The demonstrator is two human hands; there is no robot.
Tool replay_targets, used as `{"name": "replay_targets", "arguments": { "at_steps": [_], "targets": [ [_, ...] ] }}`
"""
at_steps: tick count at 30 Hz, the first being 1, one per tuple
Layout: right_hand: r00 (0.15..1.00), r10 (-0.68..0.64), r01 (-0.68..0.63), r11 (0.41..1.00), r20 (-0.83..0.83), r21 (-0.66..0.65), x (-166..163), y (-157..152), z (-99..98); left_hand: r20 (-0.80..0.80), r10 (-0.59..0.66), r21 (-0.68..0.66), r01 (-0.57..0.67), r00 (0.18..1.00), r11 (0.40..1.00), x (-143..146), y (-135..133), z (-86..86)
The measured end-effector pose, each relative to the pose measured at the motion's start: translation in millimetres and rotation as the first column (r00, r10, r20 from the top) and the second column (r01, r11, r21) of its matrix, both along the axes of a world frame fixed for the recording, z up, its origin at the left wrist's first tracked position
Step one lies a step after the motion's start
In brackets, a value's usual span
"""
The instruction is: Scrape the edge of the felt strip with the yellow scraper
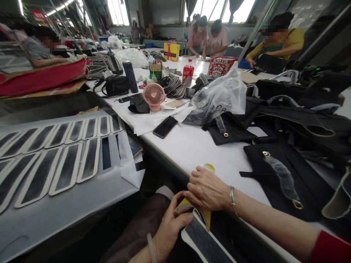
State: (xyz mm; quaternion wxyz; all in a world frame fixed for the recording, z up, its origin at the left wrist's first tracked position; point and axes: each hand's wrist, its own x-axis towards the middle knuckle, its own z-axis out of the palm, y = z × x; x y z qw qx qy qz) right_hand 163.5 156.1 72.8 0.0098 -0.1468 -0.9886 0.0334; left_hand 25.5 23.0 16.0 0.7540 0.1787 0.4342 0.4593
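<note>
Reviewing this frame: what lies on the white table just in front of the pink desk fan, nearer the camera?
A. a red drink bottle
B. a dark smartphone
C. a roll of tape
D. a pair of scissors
B: a dark smartphone lies flat on the white table, just nearer the camera than the pink fan.

Workshop interior: long white table (192, 146), grey side table (68, 204) at left, bright windows (238, 9) along far wall, ceiling strip lights (59, 7), slanted metal poles (257, 25).
</note>
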Motion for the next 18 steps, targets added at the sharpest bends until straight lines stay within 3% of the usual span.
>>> {"name": "replay_targets", "arguments": {
  "at_steps": [8,18],
  "targets": [
    [0.996,0.088,-0.088,0.996,0.008,0.017,-3.9,5.1,-1.1,-0.120,0.073,0.070,-0.065,0.990,0.995,2.7,-3.7,-3.9],
    [0.994,0.101,-0.101,0.995,0.033,-0.002,-4.4,6.7,-6.6,-0.183,0.001,0.055,0.010,0.983,0.998,0.3,-2.9,3.3]
  ]
}}
